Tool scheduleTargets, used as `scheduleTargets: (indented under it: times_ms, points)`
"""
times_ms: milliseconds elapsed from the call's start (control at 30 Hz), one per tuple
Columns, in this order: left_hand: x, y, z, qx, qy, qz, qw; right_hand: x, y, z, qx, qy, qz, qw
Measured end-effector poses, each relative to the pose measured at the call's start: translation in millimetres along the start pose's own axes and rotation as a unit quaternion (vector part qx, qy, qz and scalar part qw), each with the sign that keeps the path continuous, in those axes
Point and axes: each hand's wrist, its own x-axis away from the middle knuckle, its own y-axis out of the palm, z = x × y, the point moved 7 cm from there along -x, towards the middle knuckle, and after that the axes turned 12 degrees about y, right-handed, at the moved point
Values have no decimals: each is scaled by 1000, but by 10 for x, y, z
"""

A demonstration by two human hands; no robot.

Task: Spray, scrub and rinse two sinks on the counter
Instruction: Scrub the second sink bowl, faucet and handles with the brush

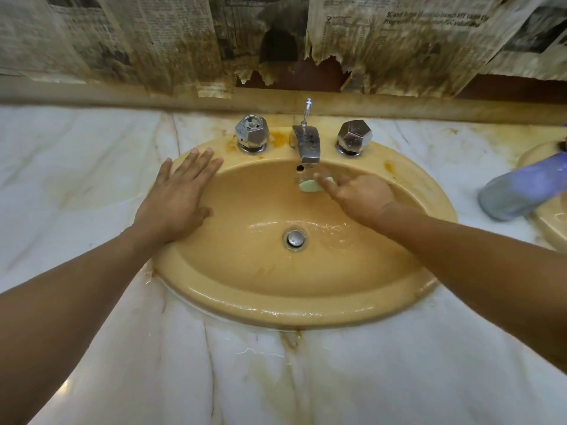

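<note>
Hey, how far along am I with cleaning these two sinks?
Part way through the first. The sink is wet, with water near the drain, so spraying looks done; the bottle lies aside. In hand: the right hand presses a green pad to the back wall, the left hand rests on the rim. Left: orange stains by the taps, rinsing, and the second sink.

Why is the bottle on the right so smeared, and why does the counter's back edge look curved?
Head view: the bluish bottle is smeared, likely motion blur; the newspaper on the wall is soft too. Head view: the wide-angle lens bows the back ledge of the counter. Head view: light glares off the wet front rim of the sink.
</note>
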Motion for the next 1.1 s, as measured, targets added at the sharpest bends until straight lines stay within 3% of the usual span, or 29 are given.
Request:
scheduleTargets:
  times_ms: [133,267,333,367,500,633,767,933,1033,1100]
  points:
    - [20,-8,13,5,1,0,1000,749,162,475,83,2,-164,983]
    - [22,-8,23,12,-1,3,1000,463,-157,729,74,72,-102,989]
    - [28,-13,24,10,0,7,1000,367,-282,700,75,60,-63,993]
    - [31,-10,19,11,2,10,1000,383,-255,706,76,54,-83,992]
    - [30,20,-16,23,4,11,1000,744,-53,923,47,88,-293,951]
    - [54,4,-1,28,5,27,999,885,-266,1111,0,130,-261,957]
    - [114,-13,73,64,-4,48,997,1286,-195,1026,-47,86,-355,930]
    - [390,17,290,60,-55,31,996,1591,-325,1149,-200,198,-281,918]
    - [603,52,539,13,-51,-18,998,1932,-247,1016,-345,285,-217,868]
    - [718,17,810,37,-82,-87,992,2161,-173,902,-410,322,-185,833]
